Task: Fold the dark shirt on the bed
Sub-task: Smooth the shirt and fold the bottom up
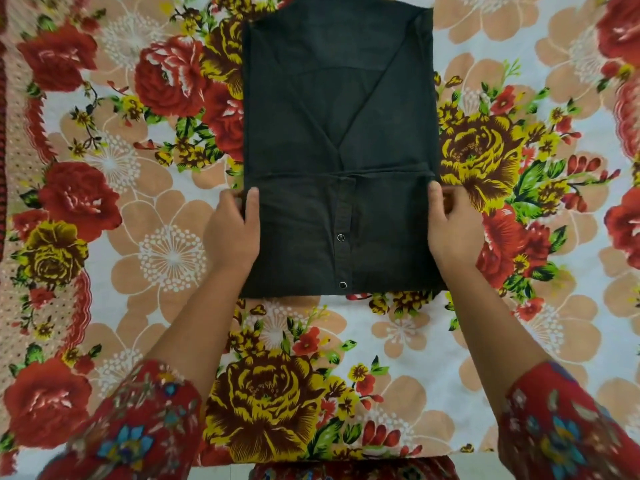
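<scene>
Hands gripped the dark shirt point(339, 150) lying between them on the bed point(346, 327): left hand point(232, 230) and right hand point(453, 226) pinched its side edges; lifting both evenly would likely keep the fold square.

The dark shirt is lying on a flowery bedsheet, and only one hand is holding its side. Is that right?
Not quite. The head view shows both hands on the dark shirt: the left hand grips its left edge and the right hand grips its right edge. The rest is right: it lies on a flowery bedsheet.
</scene>
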